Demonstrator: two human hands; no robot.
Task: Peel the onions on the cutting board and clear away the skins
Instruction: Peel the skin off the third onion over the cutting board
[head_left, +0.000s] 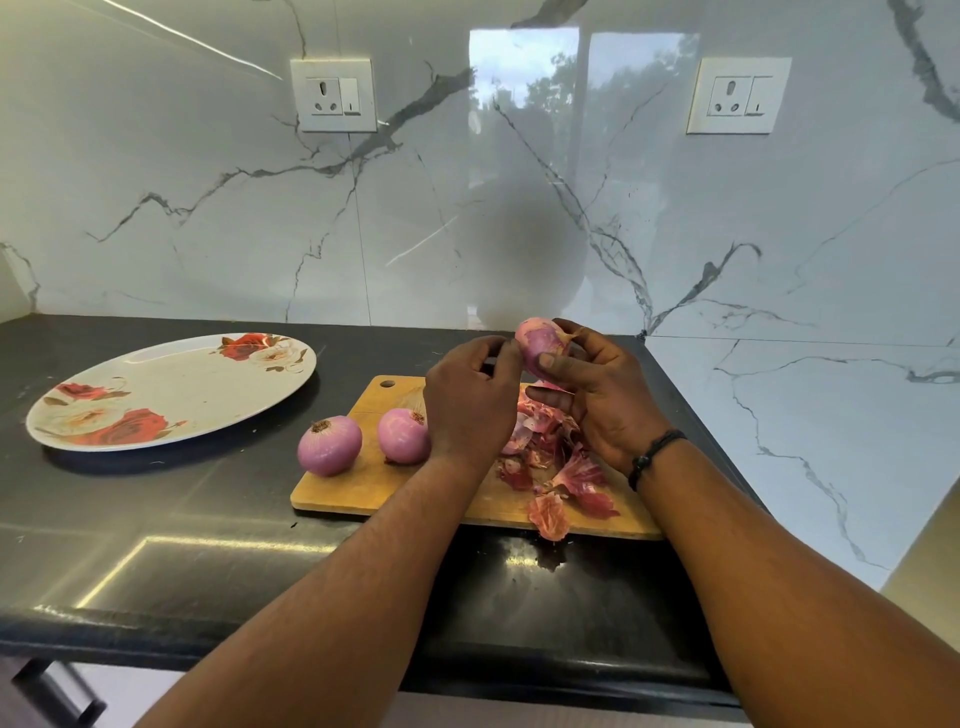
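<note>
My right hand (597, 395) grips a pink onion (535, 340) raised above the wooden cutting board (358, 478), thumb across its front. My left hand (470, 400) is beside it, fingertips curled against the onion's left side; I cannot see whether they pinch skin. Two peeled pink onions sit on the board's left end: one (329, 445) at the corner, the other (402, 435) just left of my left wrist. A heap of red onion skins (558, 467) lies on the board under my hands, and one skin piece (549, 515) hangs over the front edge.
A large oval plate with a rose pattern (171, 389) lies on the black counter (156, 519) to the left of the board. The marble wall stands close behind and along the right, with two wall sockets (333, 95). The counter's front edge runs below the board.
</note>
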